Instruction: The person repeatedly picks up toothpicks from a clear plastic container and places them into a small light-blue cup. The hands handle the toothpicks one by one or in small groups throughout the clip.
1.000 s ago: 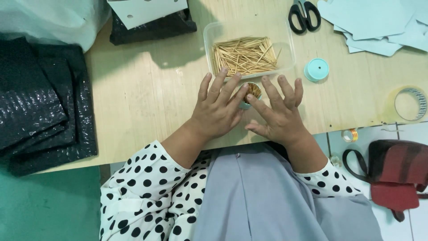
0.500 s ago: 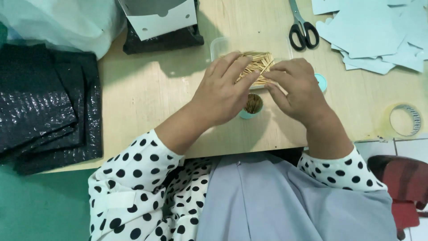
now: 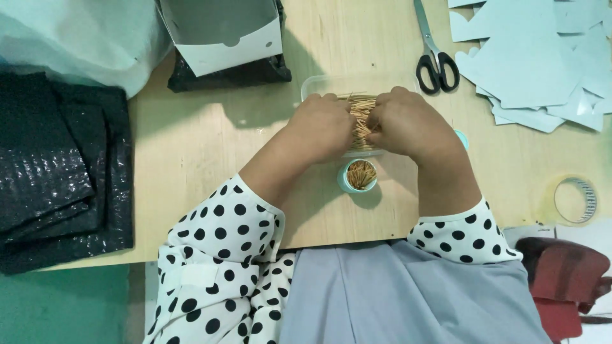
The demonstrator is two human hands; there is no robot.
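Observation:
My left hand (image 3: 322, 124) and my right hand (image 3: 405, 124) are curled together over a clear plastic tray (image 3: 319, 86) and pinch a bundle of toothpicks (image 3: 361, 114) between them. Most of the tray is hidden under my hands. Just in front of them a small teal round container (image 3: 359, 176) stands upright on the wooden table (image 3: 210, 153), packed with toothpicks. A teal lid (image 3: 463, 137) peeks out by my right wrist.
Black-handled scissors (image 3: 435, 60) lie at the back, with a pile of pale blue paper cut-outs (image 3: 542, 70) to their right. A tape roll (image 3: 575, 199) sits at the right edge. A white open box (image 3: 223, 32) rests on black bags; folded black plastic (image 3: 57, 172) covers the left.
My hands have lifted off the small container and moved back over the tray, closing on a bundle of toothpicks. The container now shows, uncovered, in front of them.

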